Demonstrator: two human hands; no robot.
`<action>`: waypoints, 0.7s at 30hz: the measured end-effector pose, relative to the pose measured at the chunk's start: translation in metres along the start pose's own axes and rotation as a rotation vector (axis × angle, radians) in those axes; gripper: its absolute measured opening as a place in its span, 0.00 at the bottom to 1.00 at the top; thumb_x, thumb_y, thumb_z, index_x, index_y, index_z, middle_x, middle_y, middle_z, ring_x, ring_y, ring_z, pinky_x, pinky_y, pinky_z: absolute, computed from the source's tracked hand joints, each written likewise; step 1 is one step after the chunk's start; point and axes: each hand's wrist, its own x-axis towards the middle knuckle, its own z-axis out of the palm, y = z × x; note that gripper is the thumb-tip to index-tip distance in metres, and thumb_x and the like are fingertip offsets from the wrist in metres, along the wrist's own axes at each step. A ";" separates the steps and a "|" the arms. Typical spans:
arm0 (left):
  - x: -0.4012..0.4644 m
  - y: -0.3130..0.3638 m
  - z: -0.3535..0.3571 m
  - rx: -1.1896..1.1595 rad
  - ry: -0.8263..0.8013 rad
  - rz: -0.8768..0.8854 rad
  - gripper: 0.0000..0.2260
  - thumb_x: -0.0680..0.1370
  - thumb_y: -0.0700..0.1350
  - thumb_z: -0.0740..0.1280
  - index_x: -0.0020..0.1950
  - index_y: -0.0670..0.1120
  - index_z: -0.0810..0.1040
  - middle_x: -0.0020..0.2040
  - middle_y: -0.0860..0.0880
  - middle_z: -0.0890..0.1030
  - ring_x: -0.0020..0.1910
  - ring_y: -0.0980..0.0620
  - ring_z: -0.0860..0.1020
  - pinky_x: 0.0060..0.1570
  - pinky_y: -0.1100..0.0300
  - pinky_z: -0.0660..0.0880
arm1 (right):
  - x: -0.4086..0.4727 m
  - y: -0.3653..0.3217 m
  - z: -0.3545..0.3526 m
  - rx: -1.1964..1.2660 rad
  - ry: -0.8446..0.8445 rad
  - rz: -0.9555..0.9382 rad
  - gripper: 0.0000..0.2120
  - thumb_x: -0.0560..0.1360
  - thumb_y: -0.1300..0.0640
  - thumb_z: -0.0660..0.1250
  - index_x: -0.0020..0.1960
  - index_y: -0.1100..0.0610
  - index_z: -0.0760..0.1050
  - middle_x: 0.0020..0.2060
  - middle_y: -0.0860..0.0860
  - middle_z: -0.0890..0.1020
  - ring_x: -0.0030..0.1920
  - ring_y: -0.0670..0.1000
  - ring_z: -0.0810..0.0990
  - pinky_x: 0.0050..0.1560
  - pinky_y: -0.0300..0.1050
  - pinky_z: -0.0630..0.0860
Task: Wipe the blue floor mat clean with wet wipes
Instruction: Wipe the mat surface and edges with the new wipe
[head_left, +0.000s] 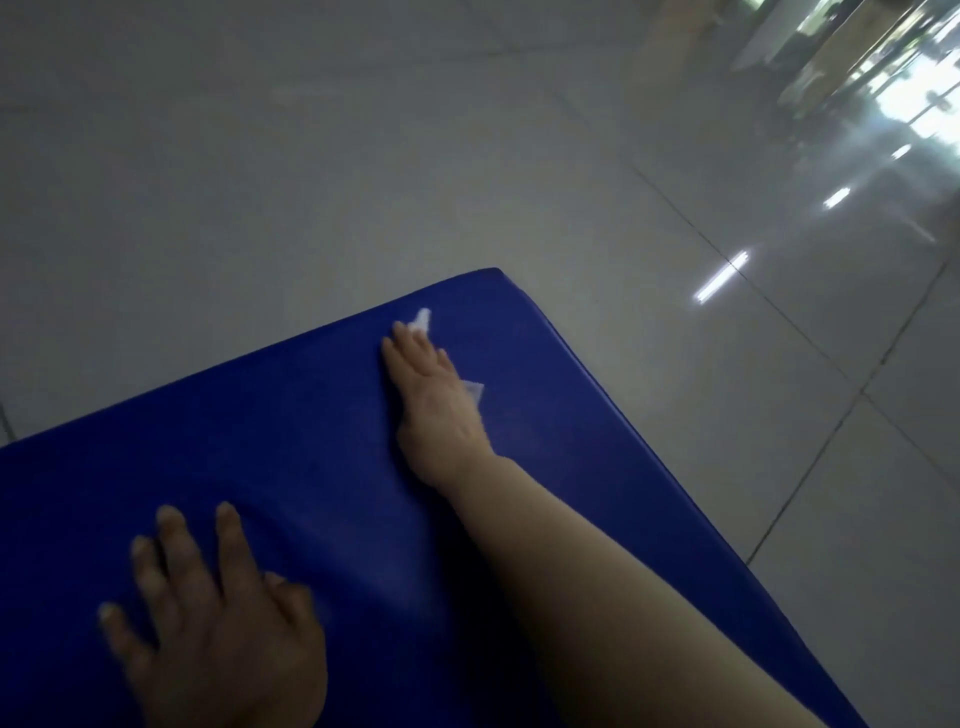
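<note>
Blue floor mat (291, 467) is lying on the grey tiled floor (727, 415). Right hand (431, 395) is reaching toward the mat's far corner, fingers straight and close together, pressing a white wet wipe (422, 318) flat; bits of wipe are poking out past the fingertips and beside the palm. Left hand (208, 618) is resting palm-down near the mat's near edge, fingers spread wide, holding nothing.

right hand (431, 395) flat on wet wipe (423, 318) | left hand (208, 613) flat on blue mat (260, 441)
</note>
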 end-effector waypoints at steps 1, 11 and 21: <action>0.001 0.000 0.002 0.017 0.007 -0.007 0.27 0.76 0.48 0.55 0.76 0.46 0.61 0.78 0.44 0.53 0.76 0.41 0.52 0.71 0.38 0.48 | 0.001 -0.003 0.001 -0.034 -0.064 -0.093 0.33 0.75 0.71 0.56 0.78 0.58 0.52 0.78 0.52 0.49 0.77 0.50 0.44 0.73 0.40 0.35; 0.004 -0.001 0.000 0.009 0.017 0.030 0.27 0.75 0.48 0.55 0.75 0.46 0.64 0.78 0.43 0.57 0.75 0.41 0.54 0.71 0.40 0.48 | 0.014 0.043 -0.017 0.086 0.144 0.407 0.35 0.77 0.71 0.52 0.79 0.51 0.45 0.77 0.44 0.47 0.77 0.47 0.45 0.75 0.48 0.39; 0.080 -0.003 -0.036 -0.231 0.181 0.616 0.19 0.76 0.46 0.59 0.65 0.42 0.76 0.72 0.41 0.67 0.70 0.43 0.62 0.71 0.38 0.55 | 0.014 0.042 -0.014 0.120 0.185 0.422 0.30 0.80 0.65 0.52 0.78 0.49 0.50 0.76 0.38 0.50 0.76 0.42 0.46 0.73 0.46 0.40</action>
